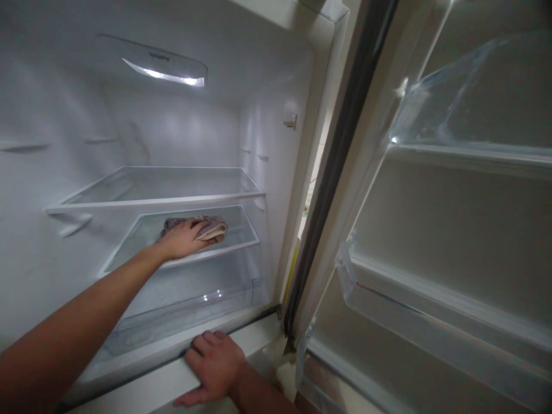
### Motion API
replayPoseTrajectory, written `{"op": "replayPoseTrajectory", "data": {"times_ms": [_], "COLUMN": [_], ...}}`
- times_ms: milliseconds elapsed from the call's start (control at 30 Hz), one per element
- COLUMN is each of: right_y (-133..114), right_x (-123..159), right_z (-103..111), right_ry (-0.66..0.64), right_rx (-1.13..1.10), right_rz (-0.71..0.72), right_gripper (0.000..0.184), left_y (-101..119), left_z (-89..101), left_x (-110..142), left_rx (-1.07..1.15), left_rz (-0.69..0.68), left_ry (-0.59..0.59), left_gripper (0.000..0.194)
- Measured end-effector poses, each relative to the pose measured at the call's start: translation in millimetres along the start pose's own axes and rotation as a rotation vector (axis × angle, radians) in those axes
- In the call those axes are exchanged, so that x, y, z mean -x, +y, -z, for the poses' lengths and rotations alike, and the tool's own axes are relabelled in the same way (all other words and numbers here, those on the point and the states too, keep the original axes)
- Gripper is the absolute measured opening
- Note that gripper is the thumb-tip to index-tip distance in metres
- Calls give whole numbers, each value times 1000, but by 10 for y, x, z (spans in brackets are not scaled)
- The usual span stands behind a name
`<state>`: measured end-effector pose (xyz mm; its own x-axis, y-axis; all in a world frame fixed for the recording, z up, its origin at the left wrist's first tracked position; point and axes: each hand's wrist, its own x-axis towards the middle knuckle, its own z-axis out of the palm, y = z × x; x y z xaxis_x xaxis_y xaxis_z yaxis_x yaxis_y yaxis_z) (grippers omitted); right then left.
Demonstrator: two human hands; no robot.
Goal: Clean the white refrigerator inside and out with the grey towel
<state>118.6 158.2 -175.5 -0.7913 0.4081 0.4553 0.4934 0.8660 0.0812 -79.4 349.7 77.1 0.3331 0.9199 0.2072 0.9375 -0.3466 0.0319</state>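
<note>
My left hand [183, 238] reaches into the refrigerator and holds a folded, greyish-purple patterned cloth [213, 228] with a pale edge. The cloth lies against the lower glass shelf [239, 224], its left part covered by my fingers. Below, my right hand [215, 365] grips the white ledge [164, 382] at the refrigerator's bottom front. Its fingers bend over the far edge, while the thumb points left along the near side.
An upper glass shelf [168, 187] sits just above my left hand. Beneath the lower shelf is a clear drawer [185, 305]. A lamp [172, 75] glows overhead. On the right, the open door [448, 213] carries clear bins [414, 316].
</note>
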Motion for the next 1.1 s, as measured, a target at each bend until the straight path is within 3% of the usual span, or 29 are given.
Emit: {"op": "replayPoseTrajectory", "data": {"times_ms": [133,333,633,733,867,967,1100], "right_y": [-2,0,-20,43,224,317,320], "right_x": [-1,-6,-13,-45,-112,-107,-26], "right_z": [16,124,221,265,368,393,313], "right_ry": [-18,-24,-73,-111,-160,-111,-15], "right_rx": [-5,-12,1,5,10,-6,-33], "right_rz": [1,7,85,168,411,484,417], "right_gripper": [88,86,79,73,64,61,60], "left_y": [18,74,68,95,122,116,98], "left_z": [-100,-35,24,25,26,24,15], "left_x": [41,116,442,471,468,467,464], "left_rx": [29,22,-2,-1,6,12,21], "left_rz": [-52,-51,-23,5,45,61,72], "left_ry": [24,4,-21,-13,0,8,22], "left_gripper": [85,86,86,85,82,83,81]}}
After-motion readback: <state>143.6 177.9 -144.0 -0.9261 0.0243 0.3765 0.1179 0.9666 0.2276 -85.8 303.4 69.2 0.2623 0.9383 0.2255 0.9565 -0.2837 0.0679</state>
